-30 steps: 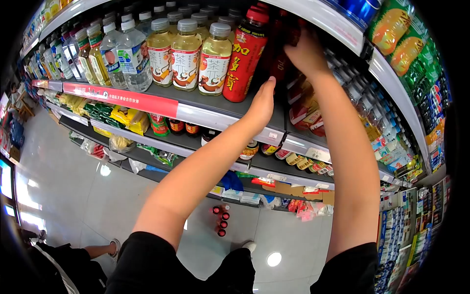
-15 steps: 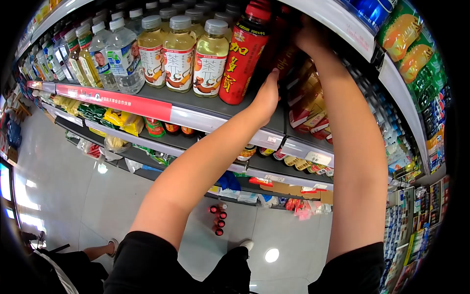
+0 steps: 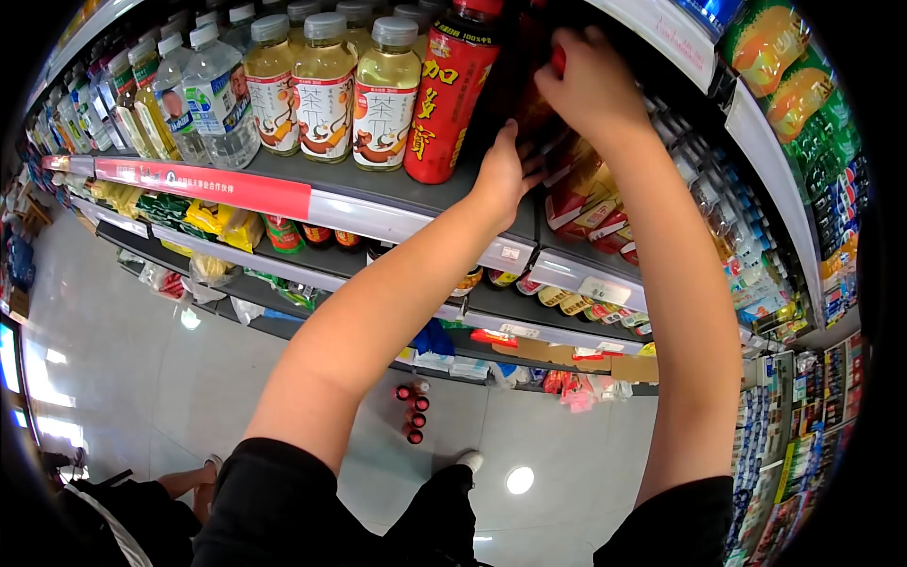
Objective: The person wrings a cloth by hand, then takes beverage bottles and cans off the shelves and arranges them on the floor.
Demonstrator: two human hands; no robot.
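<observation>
- While the person stands close to the shelf, the head view shows both hands raised into the row of red bottles.
- The right hand is closed over the top of a dark red bottle that stands deep in the row, just right of the front red bottle.
- The left hand lies with its fingers bent against the lower part of the same dark bottle; whether it really clamps it, I cannot tell.
- The two hands are apart, one above the other.
- Left of them stand three yellow tea bottles and a clear water bottle.
- I think the risk is a knock: the front red bottle stands near the shelf edge, touching or almost touching the left thumb, and a push could tip it to the floor.
- Four small red bottles on the floor lie near the feet, so a step could kick them.
- The dark bottle is mostly hidden in shadow and behind the hands; its label is not readable.
</observation>
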